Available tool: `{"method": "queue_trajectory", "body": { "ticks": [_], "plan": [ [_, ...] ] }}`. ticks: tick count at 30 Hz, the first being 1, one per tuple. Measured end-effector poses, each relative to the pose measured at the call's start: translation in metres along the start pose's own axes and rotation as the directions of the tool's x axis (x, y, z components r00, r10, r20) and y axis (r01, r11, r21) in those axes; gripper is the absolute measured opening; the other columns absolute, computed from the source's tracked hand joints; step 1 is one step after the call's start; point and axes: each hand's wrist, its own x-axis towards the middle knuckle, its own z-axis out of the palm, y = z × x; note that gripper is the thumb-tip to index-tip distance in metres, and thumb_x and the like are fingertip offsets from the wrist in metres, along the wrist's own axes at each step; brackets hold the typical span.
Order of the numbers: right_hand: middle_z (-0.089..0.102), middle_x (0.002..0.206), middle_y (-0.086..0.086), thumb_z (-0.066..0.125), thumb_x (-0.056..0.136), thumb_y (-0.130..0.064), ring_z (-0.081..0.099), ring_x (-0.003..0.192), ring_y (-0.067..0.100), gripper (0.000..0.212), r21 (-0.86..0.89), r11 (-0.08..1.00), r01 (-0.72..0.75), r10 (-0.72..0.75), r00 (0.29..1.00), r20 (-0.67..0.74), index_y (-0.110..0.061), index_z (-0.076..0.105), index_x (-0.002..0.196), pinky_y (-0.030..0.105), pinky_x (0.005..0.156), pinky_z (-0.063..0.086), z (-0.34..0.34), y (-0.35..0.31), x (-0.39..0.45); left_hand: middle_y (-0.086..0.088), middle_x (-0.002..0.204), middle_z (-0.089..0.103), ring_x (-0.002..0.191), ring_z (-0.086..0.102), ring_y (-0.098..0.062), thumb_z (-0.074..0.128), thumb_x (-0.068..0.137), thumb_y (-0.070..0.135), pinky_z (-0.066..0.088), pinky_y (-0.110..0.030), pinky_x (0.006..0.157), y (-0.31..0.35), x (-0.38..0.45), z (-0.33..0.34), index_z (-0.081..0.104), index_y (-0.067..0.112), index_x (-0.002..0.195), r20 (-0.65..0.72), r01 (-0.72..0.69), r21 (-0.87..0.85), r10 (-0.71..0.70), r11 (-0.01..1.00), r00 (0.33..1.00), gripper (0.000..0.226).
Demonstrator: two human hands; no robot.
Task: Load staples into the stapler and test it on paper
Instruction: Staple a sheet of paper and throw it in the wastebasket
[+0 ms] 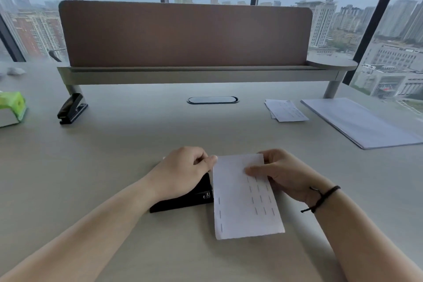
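A black stapler (pixel 183 199) lies on the desk near the front centre, its mouth facing right. My left hand (pixel 183 171) lies over its top with curled fingers gripping it. A white slip of paper (pixel 242 199) carries several rows of staples, and its left edge sits at the stapler's mouth. My right hand (pixel 281 174) holds the paper's upper right part, thumb on top and fingers underneath. The front of the stapler is hidden under my left hand.
A second black stapler or punch (pixel 72 109) stands at the back left, next to a green tissue pack (pixel 12 107). Small stapled slips (pixel 286 110) and a stack of white sheets (pixel 359 121) lie at the back right. A brown divider (pixel 185 34) closes the desk's far side.
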Motion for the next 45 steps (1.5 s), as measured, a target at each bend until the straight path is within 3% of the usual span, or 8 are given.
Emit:
{"method": "queue_trajectory", "body": {
  "ticks": [3,9,15,22,24,30,41,45],
  "plan": [
    [0.077,0.101,0.021,0.07,0.087,-0.004,0.075,0.087,0.032,0.019,-0.074,0.997,-0.019,0.021,1.0,0.021,0.005,0.071,0.105,0.039,0.079,0.062,0.005,0.001,-0.001,0.023,0.045,0.051,0.045,0.046,0.003,0.051,0.093,0.053,0.033,-0.026,0.057,-0.001,0.0,0.001,0.063,0.026,0.076,0.03,0.02,0.056,-0.021,0.998,0.999,0.034],
    [0.075,0.099,0.025,0.074,0.084,-0.003,0.074,0.079,0.03,0.02,-0.113,0.994,-0.015,0.014,1.0,-0.008,0.005,0.066,0.101,0.037,0.07,0.063,0.014,0.001,-0.001,0.012,0.056,0.052,0.05,0.045,-0.002,0.051,0.095,0.052,0.035,-0.026,0.055,0.004,-0.006,0.001,0.064,0.025,0.082,0.091,0.037,0.12,-0.048,0.992,0.995,0.032],
    [0.075,0.085,0.016,0.076,0.082,-0.003,0.074,0.067,0.022,0.026,-0.17,0.985,0.002,-0.01,0.999,-0.045,-0.004,0.065,0.105,0.028,0.057,0.058,0.022,0.0,-0.001,0.009,0.062,0.052,0.058,0.048,-0.009,0.041,0.095,0.06,0.035,-0.032,0.071,0.019,-0.002,-0.002,0.059,0.019,0.084,0.137,0.092,0.21,-0.123,0.973,0.983,0.047],
    [0.077,0.089,0.02,0.078,0.081,-0.006,0.075,0.074,0.029,0.028,-0.268,0.962,0.048,-0.072,0.994,-0.082,-0.01,0.066,0.106,0.04,0.071,0.062,0.03,-0.001,-0.003,0.003,0.064,0.049,0.06,0.045,-0.02,0.035,0.096,0.06,0.043,-0.036,0.068,0.02,0.004,0.014,0.039,0.017,0.064,0.039,0.139,0.249,-0.153,0.959,0.987,0.054],
    [0.076,0.09,0.022,0.078,0.081,-0.008,0.075,0.073,0.027,0.028,-0.302,0.952,0.052,-0.082,0.993,-0.089,-0.012,0.067,0.106,0.037,0.068,0.062,0.031,-0.002,-0.004,0.003,0.067,0.053,0.065,0.049,-0.019,0.034,0.098,0.057,0.045,-0.037,0.077,0.02,0.002,0.017,0.042,0.017,0.065,0.033,0.14,0.299,-0.156,0.944,0.987,0.052],
    [0.074,0.072,0.008,0.078,0.081,-0.006,0.073,0.059,0.015,0.028,-0.294,0.955,0.042,-0.071,0.994,-0.087,-0.012,0.067,0.106,0.026,0.052,0.057,0.031,-0.003,-0.004,0.002,0.072,0.055,0.072,0.05,-0.021,0.035,0.1,0.05,0.039,-0.035,0.067,0.015,0.004,0.02,0.044,0.018,0.068,0.038,0.143,0.302,-0.161,0.942,0.986,0.046],
    [0.075,0.073,0.009,0.078,0.081,-0.006,0.072,0.059,0.016,0.026,-0.304,0.952,0.035,-0.066,0.994,-0.09,-0.014,0.067,0.103,0.026,0.053,0.056,0.031,-0.004,-0.005,0.002,0.077,0.054,0.07,0.049,-0.017,0.037,0.1,0.049,0.038,-0.033,0.064,0.015,0.001,0.017,0.044,0.018,0.069,0.078,0.161,0.267,-0.188,0.95,0.979,0.044],
    [0.075,0.068,0.005,0.079,0.081,-0.007,0.073,0.058,0.015,0.027,-0.309,0.95,0.035,-0.065,0.994,-0.086,-0.014,0.067,0.104,0.025,0.051,0.055,0.031,-0.005,-0.005,0.001,0.081,0.053,0.08,0.051,-0.023,0.035,0.1,0.05,0.038,-0.034,0.069,0.013,-0.002,0.018,0.043,0.02,0.069,0.073,0.161,0.273,-0.187,0.949,0.98,0.043]
  ]
}}
